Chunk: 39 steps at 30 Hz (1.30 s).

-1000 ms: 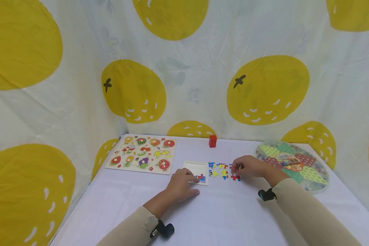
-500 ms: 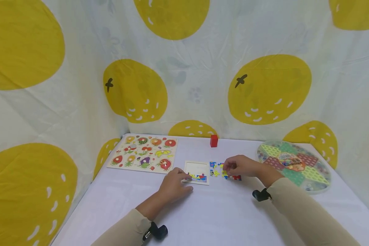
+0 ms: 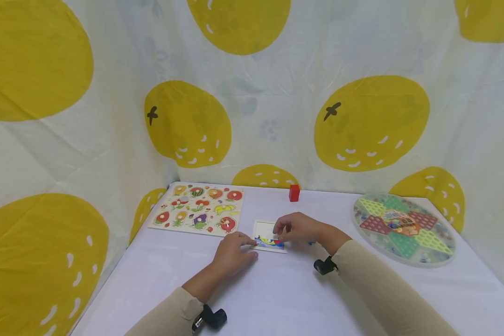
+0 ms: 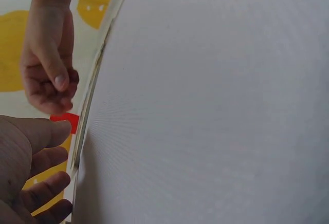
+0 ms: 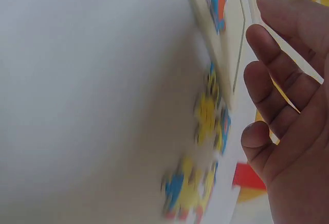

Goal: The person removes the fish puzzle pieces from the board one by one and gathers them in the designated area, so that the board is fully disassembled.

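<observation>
A small wooden puzzle tray (image 3: 262,228) lies mid-table in the head view, with a blue, yellow and red picture strip along its near side. My left hand (image 3: 233,253) rests at the tray's left edge; its fingers (image 4: 46,188) are extended and loosely spread. Over the tray's right side is my right hand (image 3: 301,228). Its thumb and index fingertips pinch a small yellow-and-red puzzle piece (image 3: 277,240), mostly covered by the fingers. Several loose puzzle pieces (image 5: 190,189) lie beside the tray in the right wrist view, largely hidden behind the right hand in the head view.
A fruit peg board (image 3: 199,210) lies at the back left. At the back stands a red block (image 3: 294,192). A round game board (image 3: 403,228) with coloured triangles lies on the right. Fruit-printed cloth (image 3: 273,112) hangs behind the table.
My right hand has moved left from the loose pieces to over the tray. The left hand has shifted slightly left, from over the tray to its left edge.
</observation>
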Each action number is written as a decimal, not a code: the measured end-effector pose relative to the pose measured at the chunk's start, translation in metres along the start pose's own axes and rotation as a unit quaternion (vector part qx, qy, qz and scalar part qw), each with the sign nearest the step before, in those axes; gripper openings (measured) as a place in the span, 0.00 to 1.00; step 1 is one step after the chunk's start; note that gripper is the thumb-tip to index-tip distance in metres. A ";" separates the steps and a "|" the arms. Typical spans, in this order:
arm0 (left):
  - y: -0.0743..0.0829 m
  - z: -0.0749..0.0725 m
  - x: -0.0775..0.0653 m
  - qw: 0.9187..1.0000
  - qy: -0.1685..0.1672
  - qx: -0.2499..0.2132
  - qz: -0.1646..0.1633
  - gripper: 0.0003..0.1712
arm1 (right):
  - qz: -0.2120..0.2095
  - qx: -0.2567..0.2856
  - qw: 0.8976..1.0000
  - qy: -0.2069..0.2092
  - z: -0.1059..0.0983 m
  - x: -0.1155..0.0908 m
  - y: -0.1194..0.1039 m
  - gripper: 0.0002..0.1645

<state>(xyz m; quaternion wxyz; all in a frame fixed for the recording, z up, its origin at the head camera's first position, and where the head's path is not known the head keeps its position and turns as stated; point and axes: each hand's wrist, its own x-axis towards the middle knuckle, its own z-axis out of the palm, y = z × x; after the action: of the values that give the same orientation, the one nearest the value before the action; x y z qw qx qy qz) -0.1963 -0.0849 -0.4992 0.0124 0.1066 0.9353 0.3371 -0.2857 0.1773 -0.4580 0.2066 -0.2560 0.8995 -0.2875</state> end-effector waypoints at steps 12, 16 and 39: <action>-0.004 -0.003 -0.002 1.000 -0.014 -0.007 0.022 0.16 | -0.020 -0.022 1.000 -0.006 0.025 0.026 -0.023 0.20; -0.003 -0.003 -0.001 1.000 -0.015 0.001 0.016 0.16 | -0.020 -0.028 0.999 -0.018 0.026 0.030 -0.023 0.21; 0.004 -0.012 0.000 0.999 -0.032 0.010 0.006 0.14 | 0.009 -0.026 0.999 -0.040 0.024 0.037 -0.027 0.22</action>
<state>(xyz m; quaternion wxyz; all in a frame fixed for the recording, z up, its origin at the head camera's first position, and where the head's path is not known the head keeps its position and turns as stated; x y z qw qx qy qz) -0.1965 -0.0893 -0.4879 0.0395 0.1228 0.9370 0.3246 -0.2928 0.1273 -0.4680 0.2387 -0.2648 0.8997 -0.2519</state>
